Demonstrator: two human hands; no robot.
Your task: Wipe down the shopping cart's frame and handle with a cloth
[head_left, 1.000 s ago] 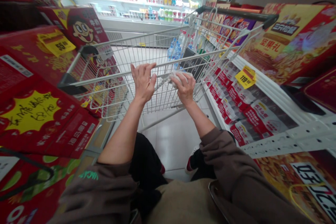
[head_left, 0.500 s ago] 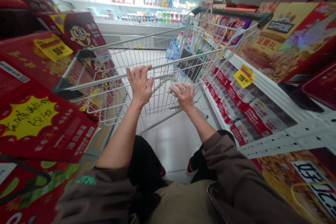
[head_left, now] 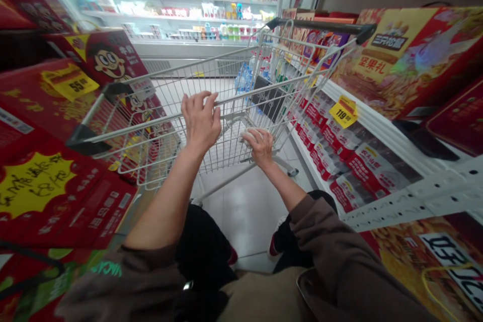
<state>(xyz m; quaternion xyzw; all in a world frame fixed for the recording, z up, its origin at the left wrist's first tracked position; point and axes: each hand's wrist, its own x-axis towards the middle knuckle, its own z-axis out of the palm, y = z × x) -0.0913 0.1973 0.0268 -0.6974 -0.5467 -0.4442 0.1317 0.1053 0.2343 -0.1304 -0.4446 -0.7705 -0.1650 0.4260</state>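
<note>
A wire shopping cart (head_left: 181, 113) stands sideways in front of me, its dark handle (head_left: 320, 26) at the upper right. My left hand (head_left: 202, 118) is at the cart's near top rail, with its fingers apart and bent over the rail; nothing is held in it. Lower and to the right, my right hand (head_left: 259, 146) is closed around a crumpled whitish cloth (head_left: 246, 137), beside the wire side of the cart. What the cloth touches behind the fingers is hidden.
Red stacked boxes (head_left: 86, 196) crowd the left. On the right, a white shelf (head_left: 392, 146) holds gift boxes above packs of bottles (head_left: 335, 136). A lit refrigerated display (head_left: 169, 20) runs across the back. Pale floor tiles (head_left: 241, 211) show below the cart.
The cart and shelves sit slightly further left in view. My right hand has shifted a little down and left. The left hand stays by the rail.
</note>
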